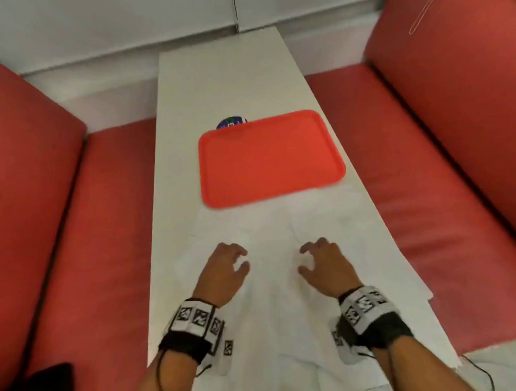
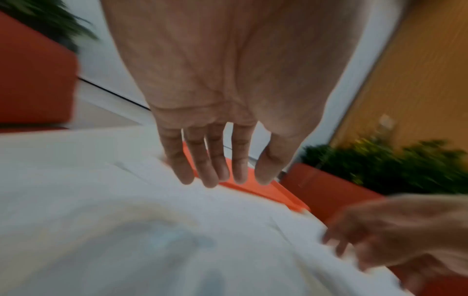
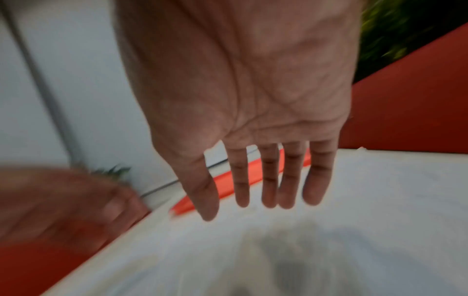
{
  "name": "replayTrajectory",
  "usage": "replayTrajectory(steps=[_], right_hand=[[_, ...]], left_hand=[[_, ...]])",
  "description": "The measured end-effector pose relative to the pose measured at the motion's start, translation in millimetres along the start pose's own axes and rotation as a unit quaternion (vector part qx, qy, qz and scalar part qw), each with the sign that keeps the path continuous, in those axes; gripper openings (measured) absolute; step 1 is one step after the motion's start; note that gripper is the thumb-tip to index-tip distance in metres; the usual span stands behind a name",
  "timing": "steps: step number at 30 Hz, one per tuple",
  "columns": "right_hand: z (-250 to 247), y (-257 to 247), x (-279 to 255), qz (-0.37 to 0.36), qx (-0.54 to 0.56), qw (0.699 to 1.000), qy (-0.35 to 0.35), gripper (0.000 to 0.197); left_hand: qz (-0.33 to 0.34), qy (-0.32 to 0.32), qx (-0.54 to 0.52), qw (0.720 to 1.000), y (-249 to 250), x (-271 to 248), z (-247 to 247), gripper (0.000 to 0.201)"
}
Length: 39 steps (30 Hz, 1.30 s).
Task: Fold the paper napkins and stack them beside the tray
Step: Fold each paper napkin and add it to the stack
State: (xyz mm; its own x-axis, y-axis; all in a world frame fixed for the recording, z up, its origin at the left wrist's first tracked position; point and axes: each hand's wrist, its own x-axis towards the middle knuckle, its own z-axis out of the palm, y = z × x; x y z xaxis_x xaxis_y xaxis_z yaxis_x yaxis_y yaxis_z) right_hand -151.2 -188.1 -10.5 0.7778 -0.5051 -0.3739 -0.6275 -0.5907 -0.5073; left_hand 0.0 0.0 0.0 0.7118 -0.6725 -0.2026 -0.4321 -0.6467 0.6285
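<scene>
Napkins (image 1: 278,234) lie spread flat and unfolded on the near half of the white table (image 1: 196,83), just this side of the orange tray (image 1: 270,160), so we have paper under both palms ready to crease. Our left hand (image 1: 225,270) and right hand (image 1: 326,266) hover over them well apart, fingers loose and separated, holding nothing. The sheets run close to the table's right edge; bare tabletop left of the tray looks like room for a stack.
</scene>
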Motion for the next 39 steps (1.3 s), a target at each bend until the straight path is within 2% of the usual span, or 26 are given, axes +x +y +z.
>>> replayTrajectory(steps=[1,3,5,7,10,12,14,16,19,22,26,29,32,34,37,39], right_hand=[[8.5,-3.1,-3.1,0.001,-0.050,0.998,-0.024,0.045],[23.9,-1.4,-8.4,-0.009,-0.110,0.994,-0.022,0.052],[37.2,4.1,-13.7,-0.027,-0.116,0.993,-0.022,0.055],[44.0,14.0,-13.3,-0.045,-0.095,0.994,-0.011,0.060],[45.6,21.4,-13.1,-0.044,-0.009,0.997,0.056,0.065],[37.4,30.6,-10.8,-0.004,0.036,0.990,0.133,0.067],[25.6,41.8,-6.3,0.042,0.033,0.983,0.173,0.067],[13.5,52.0,2.9,0.083,0.007,0.983,0.165,0.069],[4.1,62.8,19.9,0.115,-0.009,0.988,0.104,0.070],[0.1,68.7,29.8,0.112,0.011,0.989,0.092,0.062],[-7.4,67.4,33.1,0.088,-0.018,0.991,0.094,0.044],[-13.6,67.1,31.1,0.049,0.002,0.990,0.133,0.036],[-21.9,70.7,29.6,-0.016,0.025,0.979,0.200,0.025],[-31.1,72.1,29.4,-0.037,0.045,0.975,0.213,0.024],[-48.4,76.0,31.6,-0.056,0.100,0.979,0.171,0.037],[-60.9,79.9,31.8,-0.035,0.122,0.979,0.158,0.037]], left_hand=[[0.019,-0.016,0.017,1.000,3.0,2.2,11.9,0.022],[0.039,-0.057,0.060,0.996,10.8,1.9,32.1,0.030],[0.023,-0.112,0.101,0.988,15.1,0.0,51.7,0.040],[0.009,-0.128,0.134,0.983,12.8,0.1,64.5,0.049],[0.004,-0.109,0.149,0.983,11.8,-0.1,73.1,0.049],[0.008,-0.098,0.156,0.983,10.9,-0.7,75.2,0.048],[0.008,-0.096,0.170,0.981,9.6,-2.0,76.4,0.048],[0.004,-0.094,0.186,0.978,10.3,-2.4,77.6,0.047],[0.003,-0.095,0.210,0.973,14.3,-3.3,78.2,0.048],[-0.003,-0.100,0.245,0.964,20.2,-0.8,77.4,0.049],[-0.002,-0.097,0.284,0.954,28.3,4.5,75.7,0.049],[0.012,-0.063,0.292,0.954,36.3,5.0,74.0,0.045],[0.036,-0.031,0.273,0.961,43.5,5.4,74.1,0.044],[0.066,-0.004,0.248,0.967,48.0,6.2,74.9,0.048],[0.093,0.032,0.222,0.970,54.3,9.6,74.1,0.050],[0.089,0.018,0.217,0.972,58.9,11.4,71.5,0.053]])
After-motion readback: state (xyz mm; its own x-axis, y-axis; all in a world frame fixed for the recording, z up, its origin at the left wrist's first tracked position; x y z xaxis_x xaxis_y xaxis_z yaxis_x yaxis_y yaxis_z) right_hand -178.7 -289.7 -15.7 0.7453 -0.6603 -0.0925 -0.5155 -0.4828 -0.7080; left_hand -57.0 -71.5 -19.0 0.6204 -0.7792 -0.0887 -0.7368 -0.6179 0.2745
